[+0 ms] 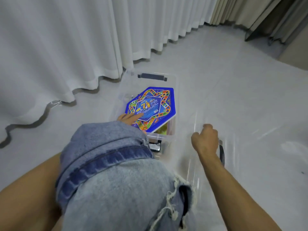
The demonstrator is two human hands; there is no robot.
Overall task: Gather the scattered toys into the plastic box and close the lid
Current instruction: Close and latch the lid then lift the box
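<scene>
- Toys were already in the plastic box point(173, 80), which sat on the floor point(233, 80) near the curtain's point(66, 39) hem, just ahead of the person's knee point(116, 164); a blue hexagonal game board point(150, 108) lay across the box's open top, tilted, its near-left edge toward the knee and its far edge close to the dark handle point(152, 76) on the far rim.
- Beneath the board's near edge, something yellowish showed through the clear wall, too hidden to name.
- The left hand point(129, 117) rested on the board's near-left part with straight fingers point(138, 115) laid flat and close together, likely pressing the board down so it would settle below the rim and let the lid shut.
- The right hand point(205, 139) gripped the clear lid point(233, 155) on the floor just right of the box, fingers curled over its edge beside a dark latch point(221, 152), apparently readying it for the box.
- The lid was not yet on; motion blur smeared its outline.
</scene>
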